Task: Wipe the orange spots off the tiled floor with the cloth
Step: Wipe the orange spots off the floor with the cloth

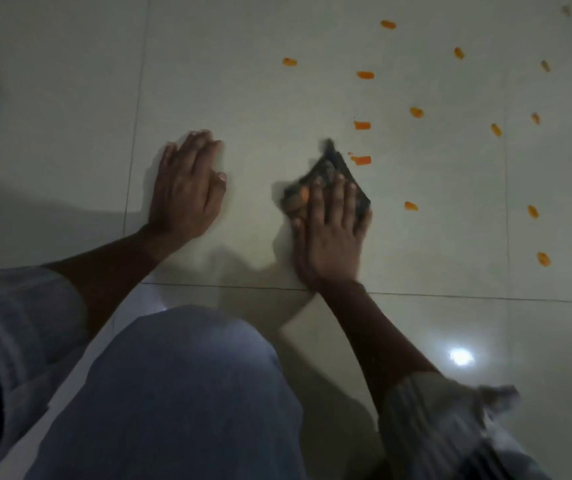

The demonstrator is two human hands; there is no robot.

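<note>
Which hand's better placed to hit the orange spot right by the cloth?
Right. The right hand presses the cloth, and the nearest orange spot lies just beside its far edge. The left hand rests flat on the floor, holding nothing.

I see my left hand [187, 188] flat on the floor [243, 81], left of my right hand [329, 237], which lies on the cloth [338, 164] — spots [360, 160] spread ahead and right, my knee [180, 393] nearest me.

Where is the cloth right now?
Head view, right of centre: the cloth lies on the tiled floor under the right hand, its far corner just left of an orange spot.
</note>
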